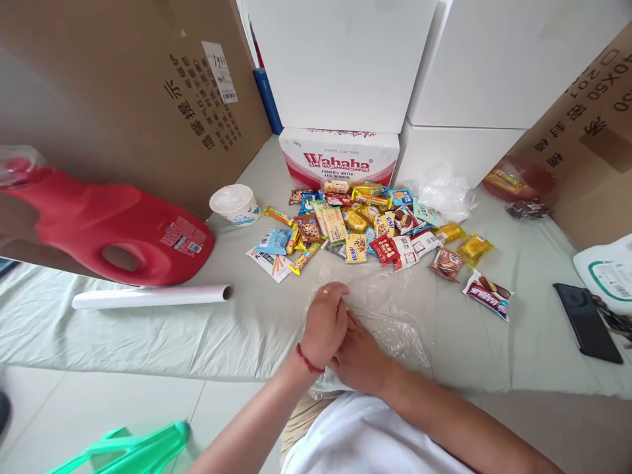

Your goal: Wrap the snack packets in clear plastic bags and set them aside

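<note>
My left hand (324, 327), with a red cord bracelet at its wrist, is closed and pressed against my right hand (363, 354). The fingers of my right hand are curled in and partly covered by my left. Whatever may lie between the hands is hidden. Beneath and beside them a clear plastic bag (402, 332) lies crumpled on the cloth-covered surface. Just beyond my hands spreads a pile of small wrapped snacks (356, 248), in yellow, red, brown and blue packs. To its right rests a single snack bar (488, 294), apart from the rest.
A white paper bowl (236, 205), white roll (153, 296) and large red jug (123, 230) are on the left. Behind stand a Wahaha carton (340, 159) and white boxes. Another clear bag (442, 193) lies behind the snacks; a black phone (587, 322) sits right.
</note>
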The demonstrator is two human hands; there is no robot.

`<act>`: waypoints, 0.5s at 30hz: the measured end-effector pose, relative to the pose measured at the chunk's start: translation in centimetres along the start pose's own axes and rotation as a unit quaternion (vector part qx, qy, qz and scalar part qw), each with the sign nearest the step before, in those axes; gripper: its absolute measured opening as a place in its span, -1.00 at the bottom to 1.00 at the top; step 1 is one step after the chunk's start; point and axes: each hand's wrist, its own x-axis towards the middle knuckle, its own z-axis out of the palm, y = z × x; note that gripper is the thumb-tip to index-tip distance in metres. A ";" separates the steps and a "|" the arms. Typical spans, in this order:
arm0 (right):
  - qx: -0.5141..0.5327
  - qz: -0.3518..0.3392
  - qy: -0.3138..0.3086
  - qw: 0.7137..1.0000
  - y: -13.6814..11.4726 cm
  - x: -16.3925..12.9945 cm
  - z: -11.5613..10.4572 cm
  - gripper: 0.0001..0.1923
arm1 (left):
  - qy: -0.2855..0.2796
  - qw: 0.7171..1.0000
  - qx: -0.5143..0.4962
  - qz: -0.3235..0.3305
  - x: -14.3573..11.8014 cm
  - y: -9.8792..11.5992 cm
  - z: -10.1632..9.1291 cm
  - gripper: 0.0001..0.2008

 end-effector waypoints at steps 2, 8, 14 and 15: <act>-0.008 0.007 0.008 1.000 0.8 -1.0 -0.9 -0.46 | 0.010 0.997 0.080 0.009 0.9 -1.3 1.7 -0.63; -0.131 0.222 0.081 0.963 4.8 -9.1 -3.6 -0.42 | -0.011 0.970 0.238 0.040 0.4 -4.3 3.4 -0.52; -0.090 0.324 0.142 0.931 7.7 -13.1 -6.9 -0.49 | -0.003 0.965 0.261 0.037 -0.1 -4.2 3.5 -0.46; -0.075 0.350 0.154 0.921 8.1 -12.0 -7.4 -0.50 | -0.002 0.965 0.260 0.037 0.0 -4.2 3.5 -0.46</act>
